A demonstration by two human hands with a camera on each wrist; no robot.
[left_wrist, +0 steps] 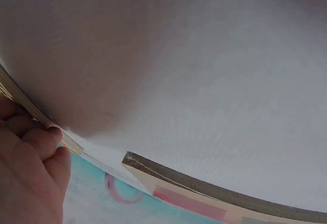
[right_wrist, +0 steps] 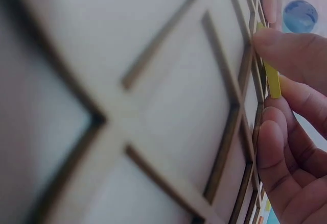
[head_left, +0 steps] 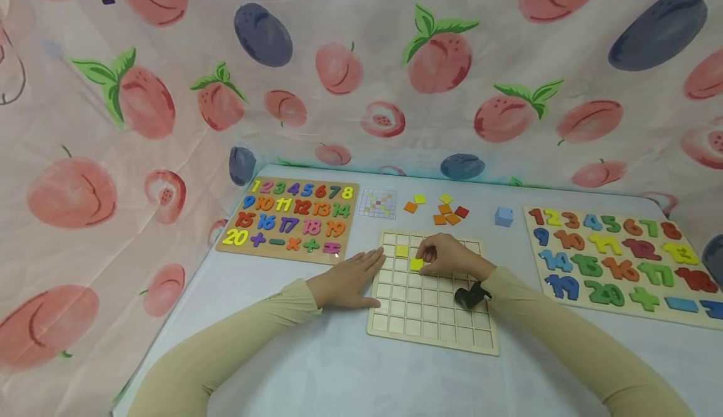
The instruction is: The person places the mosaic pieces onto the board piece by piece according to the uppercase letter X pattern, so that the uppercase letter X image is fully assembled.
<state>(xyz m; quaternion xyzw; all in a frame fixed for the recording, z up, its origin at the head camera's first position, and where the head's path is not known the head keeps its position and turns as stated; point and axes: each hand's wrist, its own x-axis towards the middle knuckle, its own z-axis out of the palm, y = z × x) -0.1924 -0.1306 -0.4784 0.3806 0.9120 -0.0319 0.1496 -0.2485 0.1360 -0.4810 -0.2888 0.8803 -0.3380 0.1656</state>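
Observation:
A pale wooden grid board lies on the white table, seen close and tilted in the right wrist view. One yellow square tile sits in a cell near its top left. My right hand pinches a second yellow tile between thumb and fingers, low over a cell one row down and to the right. Edge-on, that tile shows in the right wrist view. My left hand rests flat with its fingertips at the board's left edge; in the left wrist view its fingers touch that edge.
Behind the board lie loose orange, yellow and red tiles, a printed grid card and a blue cube. Number puzzle boards stand left and right. A fruit-print cloth hangs behind.

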